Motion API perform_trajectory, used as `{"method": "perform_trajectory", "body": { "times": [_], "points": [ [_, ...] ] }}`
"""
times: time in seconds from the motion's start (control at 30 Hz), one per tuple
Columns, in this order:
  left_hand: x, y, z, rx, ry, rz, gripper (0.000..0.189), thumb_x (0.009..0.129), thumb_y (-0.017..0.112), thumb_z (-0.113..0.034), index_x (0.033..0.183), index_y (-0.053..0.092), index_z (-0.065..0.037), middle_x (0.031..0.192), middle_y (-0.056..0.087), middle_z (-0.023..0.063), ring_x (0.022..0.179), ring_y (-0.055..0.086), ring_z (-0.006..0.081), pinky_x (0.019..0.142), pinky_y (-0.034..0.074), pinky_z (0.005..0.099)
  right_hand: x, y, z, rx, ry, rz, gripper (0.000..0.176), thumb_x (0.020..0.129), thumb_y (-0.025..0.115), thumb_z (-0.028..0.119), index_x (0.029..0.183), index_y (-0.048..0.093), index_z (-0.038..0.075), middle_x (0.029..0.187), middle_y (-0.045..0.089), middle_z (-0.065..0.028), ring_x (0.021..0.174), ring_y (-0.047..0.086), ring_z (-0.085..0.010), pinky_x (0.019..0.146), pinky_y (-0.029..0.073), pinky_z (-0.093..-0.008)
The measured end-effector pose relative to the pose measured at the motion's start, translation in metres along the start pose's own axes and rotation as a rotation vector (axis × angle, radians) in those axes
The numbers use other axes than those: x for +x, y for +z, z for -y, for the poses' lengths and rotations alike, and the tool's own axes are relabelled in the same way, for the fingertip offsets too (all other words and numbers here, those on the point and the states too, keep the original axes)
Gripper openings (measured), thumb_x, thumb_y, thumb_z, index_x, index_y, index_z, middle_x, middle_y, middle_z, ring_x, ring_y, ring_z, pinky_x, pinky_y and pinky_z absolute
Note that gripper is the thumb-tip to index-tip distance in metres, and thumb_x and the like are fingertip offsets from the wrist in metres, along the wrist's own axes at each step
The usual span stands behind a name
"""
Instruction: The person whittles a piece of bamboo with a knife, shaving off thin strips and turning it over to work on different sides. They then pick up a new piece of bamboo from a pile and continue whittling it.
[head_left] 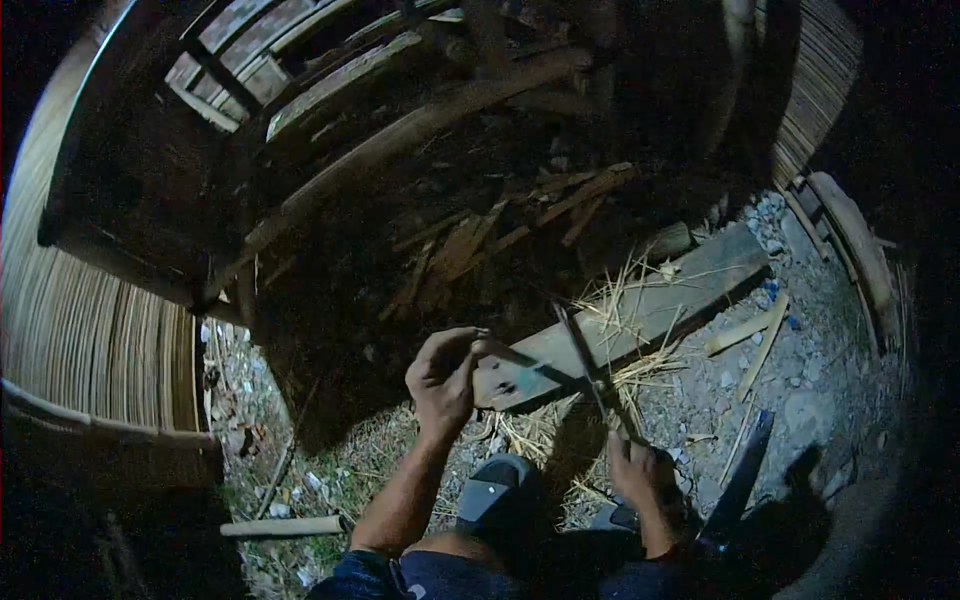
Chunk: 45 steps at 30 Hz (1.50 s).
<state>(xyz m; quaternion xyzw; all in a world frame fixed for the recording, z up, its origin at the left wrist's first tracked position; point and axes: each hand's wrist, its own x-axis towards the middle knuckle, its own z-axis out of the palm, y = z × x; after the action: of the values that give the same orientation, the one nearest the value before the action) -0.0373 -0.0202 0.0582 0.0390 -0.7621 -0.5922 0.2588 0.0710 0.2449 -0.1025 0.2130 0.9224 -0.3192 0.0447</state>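
Near the middle of the view, my left hand (446,385) is raised with thumb and fingers pinched together; whatever is between the fingertips is too small and dark to name. To its right, my right hand (634,468) is closed round the handle of a long, thin blade (578,345), which points up and away from me. Below and behind both hands lies a wide wooden plank (650,305), slanting up to the right. Thin straw-like shavings (625,310) are scattered over the plank and along its near edge.
A cut bamboo piece (285,526) lies at the lower left. Split strips (765,345) and a dark flat tool-like object (742,465) rest on gravel at the right. Wooden rails (400,130) stand beyond. My sandalled foot (495,490) is below.
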Motion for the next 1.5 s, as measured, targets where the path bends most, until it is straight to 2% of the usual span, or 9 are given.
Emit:
{"method": "perform_trajectory", "body": {
  "times": [0.07, 0.33, 0.47, 0.67, 0.8, 0.87, 0.9, 1.33, 1.5],
  "points": [
    [-0.011, 0.003, 0.015, -0.052, -0.032, 0.033, 0.016, 0.085, 0.069, 0.003, 0.101, 0.066, 0.002, 0.096, 0.069, 0.0106, 0.089, 0.067, 0.0155, 0.079, 0.053, 0.0278, 0.016, -0.03, 0.008, 0.134, 0.234, 0.54, 0.058, 0.095, 0.052, 0.052, 0.13, 0.054, 0.005, 0.124, 0.05, -0.0333, 0.112, 0.05, -0.045, 0.098, 0.04, -0.0502],
    [-0.024, -0.01, 0.02, 0.337, 0.261, 0.159, 0.02, 0.078, 0.066, -0.005, 0.095, 0.064, 0.006, 0.098, 0.064, 0.0185, 0.093, 0.063, 0.026, 0.081, 0.051, 0.0352, 0.001, -0.06, 0.063, 0.163, -0.25, 0.308, 0.045, 0.094, 0.057, 0.041, 0.083, 0.06, -0.002, 0.064, 0.056, -0.0204, 0.052, 0.052, -0.0346, 0.053, 0.041, -0.0439],
    [-0.037, -0.007, 0.029, 0.316, 0.244, 0.072, 0.04, 0.083, 0.071, -0.032, 0.092, 0.064, 0.007, 0.093, 0.061, 0.0148, 0.09, 0.061, 0.026, 0.078, 0.051, 0.0371, -0.006, -0.053, 0.096, 0.501, -0.535, 0.112, 0.038, 0.091, 0.065, 0.033, 0.075, 0.057, -0.001, 0.058, 0.052, -0.0215, 0.049, 0.054, -0.037, 0.047, 0.04, -0.0436],
    [-0.043, -0.012, 0.037, 0.221, 0.169, 0.087, 0.031, 0.086, 0.067, -0.02, 0.1, 0.063, 0.008, 0.096, 0.056, 0.0118, 0.093, 0.058, 0.0242, 0.083, 0.052, 0.0345, 0.009, -0.039, 0.092, 0.457, -0.282, 0.454, 0.037, 0.091, 0.064, 0.034, 0.077, 0.059, 0.0, 0.062, 0.054, -0.0223, 0.054, 0.057, -0.0366, 0.05, 0.042, -0.0425],
    [-0.042, -0.003, 0.043, 0.141, 0.177, 0.102, 0.028, 0.085, 0.066, -0.013, 0.104, 0.063, 0.007, 0.102, 0.057, 0.0131, 0.093, 0.06, 0.0236, 0.083, 0.052, 0.0347, 0.001, -0.034, 0.074, 0.451, -0.635, 0.173, 0.04, 0.093, 0.061, 0.036, 0.078, 0.061, -0.001, 0.064, 0.056, -0.0237, 0.058, 0.06, -0.038, 0.051, 0.044, -0.0416],
    [-0.038, 0.012, 0.031, -0.092, 0.08, -0.072, 0.023, 0.074, 0.066, 0.018, 0.089, 0.065, 0.002, 0.088, 0.062, 0.012, 0.082, 0.061, 0.0214, 0.071, 0.052, 0.0313, 0.008, -0.039, 0.079, 0.452, -0.58, 0.277, 0.043, 0.093, 0.061, 0.038, 0.077, 0.061, -0.002, 0.063, 0.056, -0.0236, 0.057, 0.06, -0.0391, 0.051, 0.044, -0.0414],
    [-0.035, 0.001, 0.035, 0.374, 0.238, -0.007, 0.021, 0.075, 0.066, 0.018, 0.089, 0.064, 0.002, 0.089, 0.062, 0.0114, 0.083, 0.061, 0.0205, 0.071, 0.051, 0.0313, 0.012, -0.034, 0.078, 0.447, -0.468, 0.329, 0.043, 0.092, 0.062, 0.038, 0.076, 0.06, -0.002, 0.062, 0.056, -0.0235, 0.056, 0.06, -0.0396, 0.05, 0.044, -0.0419],
    [-0.036, -0.012, 0.041, 0.229, 0.097, -0.068, 0.015, 0.083, 0.062, 0.013, 0.092, 0.065, 0.001, 0.091, 0.059, 0.0087, 0.077, 0.055, 0.0132, 0.064, 0.05, 0.0274, 0.019, -0.026, 0.056, 0.227, -0.337, 0.32, 0.056, 0.093, 0.058, 0.047, 0.071, 0.056, -0.005, 0.056, 0.049, -0.026, 0.054, 0.051, -0.0468, 0.05, 0.04, -0.0481],
    [-0.034, -0.009, 0.04, 0.098, -0.008, -0.041, 0.013, 0.089, 0.06, -0.001, 0.101, 0.063, 0.002, 0.103, 0.06, 0.0085, 0.092, 0.057, 0.0175, 0.085, 0.048, 0.0328, 0.031, -0.02, 0.041, 0.07, -0.183, 0.349, 0.053, 0.093, 0.059, 0.047, 0.077, 0.06, -0.004, 0.057, 0.052, -0.0239, 0.053, 0.056, -0.0421, 0.051, 0.043, -0.0467]
  ]
}}
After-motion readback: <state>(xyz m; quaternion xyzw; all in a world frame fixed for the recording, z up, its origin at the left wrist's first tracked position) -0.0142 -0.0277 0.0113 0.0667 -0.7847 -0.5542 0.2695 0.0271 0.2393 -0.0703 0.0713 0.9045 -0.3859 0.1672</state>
